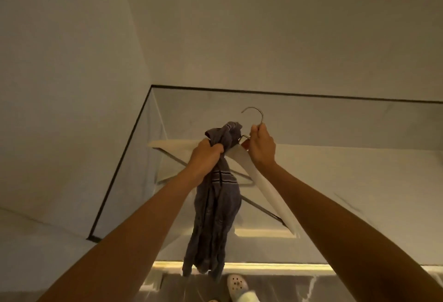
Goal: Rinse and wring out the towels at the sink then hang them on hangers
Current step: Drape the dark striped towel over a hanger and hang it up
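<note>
The left forearm [134, 225] and right forearm [335, 210] are bare; one foot wears a white perforated clog [237, 284]

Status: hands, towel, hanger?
Left hand grips towel, bunched against hanger. Right hand holds hanger just under its hook. Towel hangs down, not spread out. Glass panel behind, hook free.

One head cam, wide-angle, fwd-down, close to left hand [208, 155], right hand [262, 149].
</note>
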Action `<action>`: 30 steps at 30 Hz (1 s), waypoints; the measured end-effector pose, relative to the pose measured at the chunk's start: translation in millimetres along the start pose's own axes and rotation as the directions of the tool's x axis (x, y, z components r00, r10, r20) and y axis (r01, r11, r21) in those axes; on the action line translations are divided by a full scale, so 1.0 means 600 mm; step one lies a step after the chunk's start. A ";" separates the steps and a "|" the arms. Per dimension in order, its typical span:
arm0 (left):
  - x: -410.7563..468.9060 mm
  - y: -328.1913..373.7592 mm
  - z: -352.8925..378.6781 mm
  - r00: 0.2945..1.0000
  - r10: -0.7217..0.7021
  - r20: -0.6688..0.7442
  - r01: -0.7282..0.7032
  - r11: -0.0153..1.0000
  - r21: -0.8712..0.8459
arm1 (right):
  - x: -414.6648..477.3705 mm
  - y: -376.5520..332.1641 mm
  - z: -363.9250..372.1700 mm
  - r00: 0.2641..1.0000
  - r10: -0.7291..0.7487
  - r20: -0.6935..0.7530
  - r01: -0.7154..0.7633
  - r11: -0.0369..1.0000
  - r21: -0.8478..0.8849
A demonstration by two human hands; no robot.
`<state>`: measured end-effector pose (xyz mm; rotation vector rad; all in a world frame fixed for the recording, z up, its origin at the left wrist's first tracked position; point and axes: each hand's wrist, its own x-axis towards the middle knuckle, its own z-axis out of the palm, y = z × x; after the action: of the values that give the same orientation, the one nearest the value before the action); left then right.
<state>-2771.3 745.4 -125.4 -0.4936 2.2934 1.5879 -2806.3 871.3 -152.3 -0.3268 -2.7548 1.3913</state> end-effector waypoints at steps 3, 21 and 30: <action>-0.035 0.074 0.002 0.997 0.070 0.043 -0.067 0.996 -0.052 | -0.005 -0.071 -0.085 0.988 -0.025 -0.151 0.044 0.991 0.129; -0.216 0.314 0.127 0.893 0.394 0.218 -0.373 0.919 -0.130 | -0.132 -0.150 -0.426 0.778 0.151 -0.610 0.268 0.799 0.539; -0.312 0.369 0.309 0.938 0.312 0.152 -0.321 0.946 0.038 | -0.231 -0.051 -0.621 0.878 0.102 -0.467 0.265 0.710 0.653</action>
<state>-2692.4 1011.9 78.1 0.0125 2.3911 1.6236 -2628.2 1120.5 103.1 -0.4128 -1.6588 1.8901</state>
